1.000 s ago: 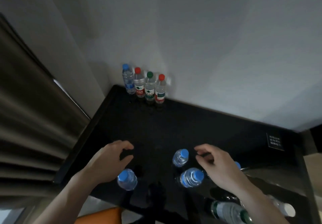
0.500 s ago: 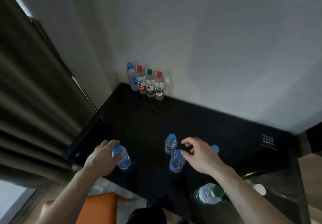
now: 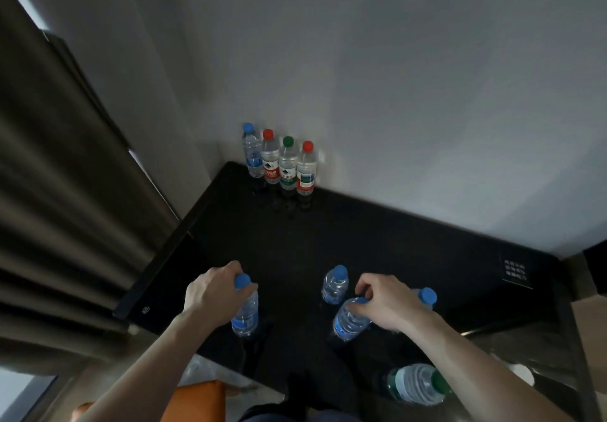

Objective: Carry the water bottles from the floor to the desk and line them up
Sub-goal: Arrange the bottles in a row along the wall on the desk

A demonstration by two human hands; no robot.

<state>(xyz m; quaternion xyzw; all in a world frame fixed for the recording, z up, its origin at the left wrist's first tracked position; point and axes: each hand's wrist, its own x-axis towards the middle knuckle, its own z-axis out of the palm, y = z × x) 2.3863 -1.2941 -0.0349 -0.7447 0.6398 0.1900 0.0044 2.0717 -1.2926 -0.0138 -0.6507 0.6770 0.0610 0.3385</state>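
Note:
Four bottles (image 3: 279,160) stand in a row against the wall at the far left corner of the black desk (image 3: 377,241), with blue, red, green and red caps. Near the front, my left hand (image 3: 213,293) grips the neck of a blue-capped bottle (image 3: 245,315). My right hand (image 3: 389,301) grips the top of another blue-capped bottle (image 3: 348,321). A third blue-capped bottle (image 3: 335,285) stands free between my hands. A fourth (image 3: 427,297) shows just behind my right hand. A green-capped bottle (image 3: 415,384) stands at the desk's front edge.
A dark curtain (image 3: 65,208) hangs along the left. An orange seat (image 3: 193,402) sits below the desk's front edge. A small card with white print (image 3: 515,270) lies at the desk's far right. A white cap (image 3: 522,374) shows at the lower right.
Both hands came down from hovering onto bottles: the left now grips the left blue-capped bottle's neck, the right now grips the front middle bottle's top. The view pulled back.

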